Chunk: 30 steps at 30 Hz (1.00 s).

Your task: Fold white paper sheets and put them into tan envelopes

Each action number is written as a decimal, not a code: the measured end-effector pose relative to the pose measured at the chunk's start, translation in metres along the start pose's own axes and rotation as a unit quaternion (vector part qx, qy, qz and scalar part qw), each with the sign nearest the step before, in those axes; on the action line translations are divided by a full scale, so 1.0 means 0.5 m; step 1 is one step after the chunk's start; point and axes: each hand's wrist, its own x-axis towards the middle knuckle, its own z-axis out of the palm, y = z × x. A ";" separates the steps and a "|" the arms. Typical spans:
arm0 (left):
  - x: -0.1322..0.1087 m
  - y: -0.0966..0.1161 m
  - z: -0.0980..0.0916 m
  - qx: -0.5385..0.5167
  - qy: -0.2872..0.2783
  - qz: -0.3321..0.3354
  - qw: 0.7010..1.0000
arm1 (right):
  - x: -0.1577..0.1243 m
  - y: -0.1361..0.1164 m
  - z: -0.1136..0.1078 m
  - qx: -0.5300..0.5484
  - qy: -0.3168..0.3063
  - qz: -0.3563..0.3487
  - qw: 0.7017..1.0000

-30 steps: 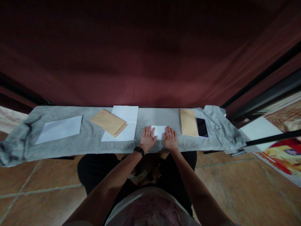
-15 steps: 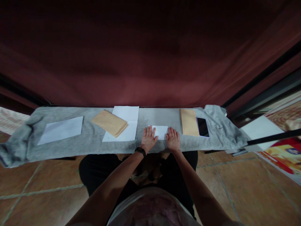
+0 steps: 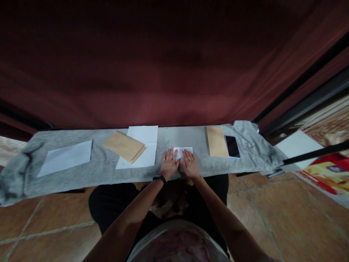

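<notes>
A small folded sheet of white paper (image 3: 180, 153) lies on the grey cloth in front of me, partly covered by both hands. My left hand (image 3: 169, 164) rests flat on its left part with the fingers stretched out; a black band circles that wrist. On the paper's right part lies my right hand (image 3: 191, 165), also flat, its fingers reaching forward. The two hands are close together, with a strip of paper showing around the fingertips. Neither hand grips anything.
Left of my hands, brown envelopes (image 3: 124, 146) overlap a larger white sheet (image 3: 148, 153). Another white sheet (image 3: 67, 157) lies farther left. On the right are a brown envelope (image 3: 216, 142) and a phone (image 3: 232, 146). A red curtain (image 3: 174, 94) hangs behind the cloth-covered table (image 3: 185, 134).
My right hand has slid left, from the paper's right edge onto the paper and nearer my left hand. My left hand stays on the paper. The camera view has shifted slightly.
</notes>
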 end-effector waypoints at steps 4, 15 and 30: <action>-0.003 -0.006 -0.002 0.001 -0.008 0.010 1.000 | 0.000 -0.038 0.024 -0.006 -0.017 -0.008 1.000; -0.001 -0.008 0.008 0.014 0.025 -0.005 1.000 | -0.009 -0.005 0.017 -0.072 0.030 0.042 0.996; -0.005 -0.012 0.012 0.038 0.033 -0.019 0.999 | -0.017 -0.006 0.042 -0.116 0.114 0.066 0.985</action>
